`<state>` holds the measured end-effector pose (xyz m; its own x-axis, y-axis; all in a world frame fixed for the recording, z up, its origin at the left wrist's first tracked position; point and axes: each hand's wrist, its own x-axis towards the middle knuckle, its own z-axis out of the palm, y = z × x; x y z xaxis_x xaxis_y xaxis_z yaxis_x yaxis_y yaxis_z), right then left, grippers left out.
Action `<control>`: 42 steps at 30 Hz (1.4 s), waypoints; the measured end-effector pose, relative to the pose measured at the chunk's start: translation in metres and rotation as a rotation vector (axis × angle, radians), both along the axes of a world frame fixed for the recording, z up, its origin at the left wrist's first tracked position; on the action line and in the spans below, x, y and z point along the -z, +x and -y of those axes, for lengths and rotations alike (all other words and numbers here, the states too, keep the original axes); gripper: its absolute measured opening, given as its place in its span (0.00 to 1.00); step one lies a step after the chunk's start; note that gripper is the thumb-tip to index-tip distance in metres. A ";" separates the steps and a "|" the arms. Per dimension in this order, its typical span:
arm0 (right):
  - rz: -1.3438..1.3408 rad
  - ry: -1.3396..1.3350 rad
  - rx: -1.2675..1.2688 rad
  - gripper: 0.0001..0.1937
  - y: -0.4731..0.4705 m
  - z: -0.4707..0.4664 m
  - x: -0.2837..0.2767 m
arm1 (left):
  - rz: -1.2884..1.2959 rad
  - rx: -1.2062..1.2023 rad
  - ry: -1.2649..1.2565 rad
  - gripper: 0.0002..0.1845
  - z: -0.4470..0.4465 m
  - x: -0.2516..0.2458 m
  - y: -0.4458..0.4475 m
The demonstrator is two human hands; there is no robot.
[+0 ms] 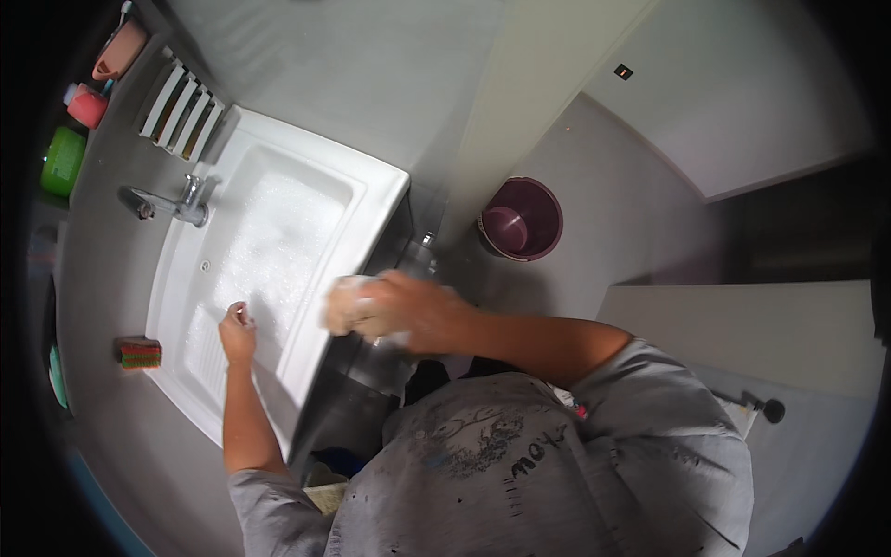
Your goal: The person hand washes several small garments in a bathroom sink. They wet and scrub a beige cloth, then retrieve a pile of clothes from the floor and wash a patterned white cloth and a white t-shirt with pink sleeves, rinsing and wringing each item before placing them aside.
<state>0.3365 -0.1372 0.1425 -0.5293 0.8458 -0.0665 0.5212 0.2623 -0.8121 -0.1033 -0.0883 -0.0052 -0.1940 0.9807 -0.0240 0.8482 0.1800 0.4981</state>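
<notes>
A white sink (278,237) holds water covered with suds. Over its lower part, near the ribbed slope, is my left hand (238,334), with its fingers curled and some white foam or a small white thing at the fingertips; its grip is unclear. My right hand (386,310) is blurred, beyond the sink's front edge, shut on a wet, whitish cloth (365,280) that shows between and below the fingers. A chrome faucet (191,202) stands at the sink's back edge, its spout turned away from the basin.
A scrub brush (140,353) lies beside the sink's back rim. A white slatted rack (182,111) is near the faucet. Along the far left stand a green container (64,161), a pink bottle (87,106) and a pink basin (120,50). A purple bucket (546,219) is on the floor.
</notes>
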 end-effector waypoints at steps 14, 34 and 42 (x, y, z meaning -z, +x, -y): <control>0.848 0.241 0.029 0.17 0.327 -0.068 0.258 | -0.340 -0.204 0.245 0.27 -0.006 -0.082 0.115; 0.894 -0.226 -1.019 0.14 0.023 -0.045 0.237 | 0.437 -1.036 -0.503 0.11 0.492 0.083 0.374; 1.008 0.118 -1.489 0.15 -0.056 -0.056 0.281 | 0.795 -1.750 -1.286 0.30 0.582 0.127 0.615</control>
<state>0.2803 -0.0817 -0.1382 -0.5679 -0.2283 -0.7908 0.0489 0.9497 -0.3093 0.5118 -0.6700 -0.1319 -0.1797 -0.6383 -0.7485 -0.6541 0.6459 -0.3937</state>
